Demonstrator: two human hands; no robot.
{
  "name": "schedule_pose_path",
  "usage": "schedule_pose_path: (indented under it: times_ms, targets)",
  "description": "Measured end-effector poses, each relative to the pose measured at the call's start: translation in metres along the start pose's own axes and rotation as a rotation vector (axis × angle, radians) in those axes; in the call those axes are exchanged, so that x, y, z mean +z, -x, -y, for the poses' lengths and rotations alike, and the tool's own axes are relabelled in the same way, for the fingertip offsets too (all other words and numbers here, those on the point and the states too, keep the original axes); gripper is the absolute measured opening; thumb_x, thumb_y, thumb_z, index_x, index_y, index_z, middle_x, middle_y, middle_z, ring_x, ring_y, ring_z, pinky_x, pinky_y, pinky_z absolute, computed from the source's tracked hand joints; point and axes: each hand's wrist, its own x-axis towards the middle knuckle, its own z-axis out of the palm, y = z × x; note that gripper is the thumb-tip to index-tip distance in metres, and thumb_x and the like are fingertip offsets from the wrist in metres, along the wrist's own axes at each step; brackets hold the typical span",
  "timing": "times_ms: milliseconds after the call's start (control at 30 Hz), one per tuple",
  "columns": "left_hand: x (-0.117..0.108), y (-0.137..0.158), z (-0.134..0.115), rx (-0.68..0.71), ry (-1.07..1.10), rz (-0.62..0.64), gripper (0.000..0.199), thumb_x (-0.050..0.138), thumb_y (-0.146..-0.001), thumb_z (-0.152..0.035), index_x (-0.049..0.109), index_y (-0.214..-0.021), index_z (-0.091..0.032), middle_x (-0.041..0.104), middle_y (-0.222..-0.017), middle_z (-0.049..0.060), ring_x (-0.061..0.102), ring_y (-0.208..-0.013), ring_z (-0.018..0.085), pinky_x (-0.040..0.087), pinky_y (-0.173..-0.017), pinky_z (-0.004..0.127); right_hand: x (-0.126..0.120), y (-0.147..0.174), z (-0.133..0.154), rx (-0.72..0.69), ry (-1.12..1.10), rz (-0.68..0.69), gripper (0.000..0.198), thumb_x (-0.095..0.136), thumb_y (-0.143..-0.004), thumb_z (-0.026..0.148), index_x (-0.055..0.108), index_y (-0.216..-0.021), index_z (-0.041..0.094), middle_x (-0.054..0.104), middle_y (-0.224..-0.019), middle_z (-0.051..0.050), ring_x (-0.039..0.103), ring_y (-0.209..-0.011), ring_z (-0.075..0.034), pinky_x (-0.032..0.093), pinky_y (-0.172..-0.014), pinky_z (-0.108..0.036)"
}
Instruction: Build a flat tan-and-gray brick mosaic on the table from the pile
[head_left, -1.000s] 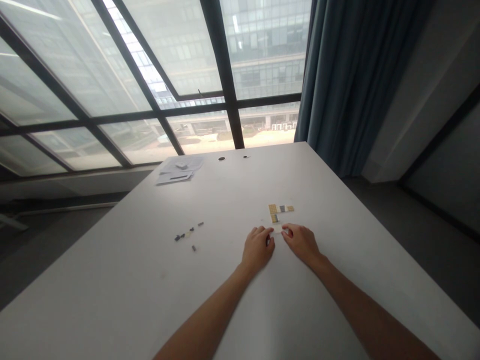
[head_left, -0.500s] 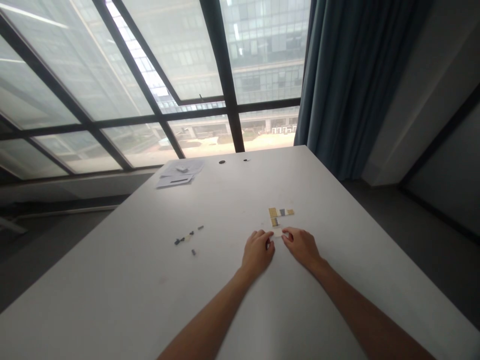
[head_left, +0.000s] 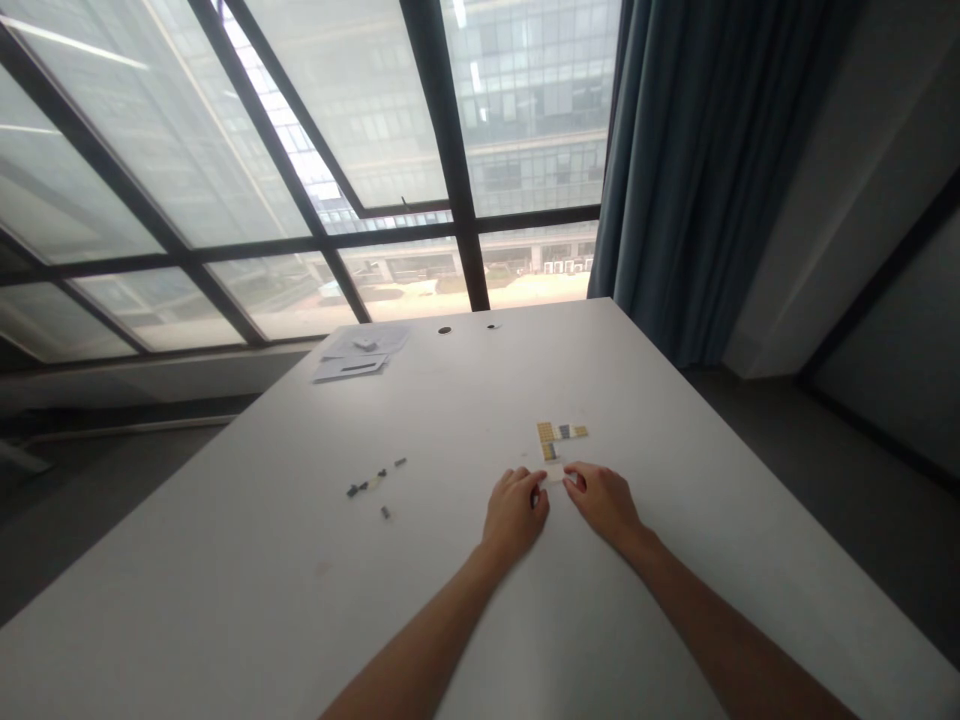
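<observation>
Between my two hands lies a small flat cream piece [head_left: 555, 473] on the white table. The curled fingers of my left hand [head_left: 516, 508] grip its left edge. From the other side, my right hand [head_left: 602, 497] pinches the right edge between thumb and fingers. Just beyond it sits a small yellow and grey block [head_left: 550, 451]. Farther out, a larger yellow piece [head_left: 545, 431] joins a row with a dark grey piece [head_left: 565, 432] and a small yellow piece [head_left: 581, 431]. These look like flat toy building bricks, too small to make out fully.
Several small dark pieces [head_left: 364, 486] lie to the left, with a grey piece [head_left: 385, 512] nearer me and another grey piece [head_left: 400, 462] farther off. Paper sheets [head_left: 352, 366] rest at the table's far left corner. Windows and a blue curtain [head_left: 675, 200] stand beyond.
The view has tilted up slightly, so everything on the table sits a little lower. Both hands keep nearly the same place at the cream piece.
</observation>
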Motion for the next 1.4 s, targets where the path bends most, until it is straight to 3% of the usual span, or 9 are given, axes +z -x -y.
schedule_pose_path:
  times_ms: [867,1167,1300,1400]
  targets:
    - [0.002,0.0,0.002,-0.001,0.04,-0.017,0.032,0.054,-0.089,-0.019,0.069,-0.117,-0.02,0.066,-0.092,0.006,0.056,-0.092,0.021,0.044,-0.09,0.034,0.001,0.0,-0.002,0.008,-0.019,-0.017,0.026,0.056,-0.093,0.032,0.075,-0.108,0.022,0.075,-0.084,-0.003,0.067,-0.075,-0.017,0.042,-0.069,-0.024]
    - [0.003,-0.001,0.004,-0.101,0.217,-0.08,0.036,0.053,-0.087,-0.018,0.064,-0.121,-0.018,0.067,-0.089,0.004,0.059,-0.086,0.018,0.046,-0.085,0.033,0.001,0.001,-0.003,0.025,-0.124,-0.107,0.029,0.049,-0.092,0.036,0.074,-0.092,0.02,0.069,-0.068,-0.002,0.061,-0.064,-0.016,0.038,-0.063,-0.024]
    - [0.003,-0.003,0.007,-0.164,0.342,-0.136,0.031,0.048,-0.09,-0.024,0.067,-0.114,-0.017,0.066,-0.081,0.002,0.056,-0.073,0.015,0.044,-0.072,0.028,-0.004,0.004,0.002,-0.031,-0.175,-0.122,0.034,0.045,-0.094,0.037,0.073,-0.089,0.018,0.069,-0.068,-0.003,0.059,-0.064,-0.016,0.041,-0.065,-0.024]
    - [-0.002,-0.004,0.008,-0.205,0.463,-0.205,0.033,0.044,-0.093,-0.031,0.07,-0.106,-0.016,0.062,-0.071,0.0,0.054,-0.067,0.014,0.041,-0.066,0.026,-0.008,0.01,0.012,-0.185,-0.243,-0.074,0.032,0.046,-0.094,0.034,0.073,-0.089,0.018,0.07,-0.073,-0.004,0.059,-0.066,-0.015,0.042,-0.068,-0.024]
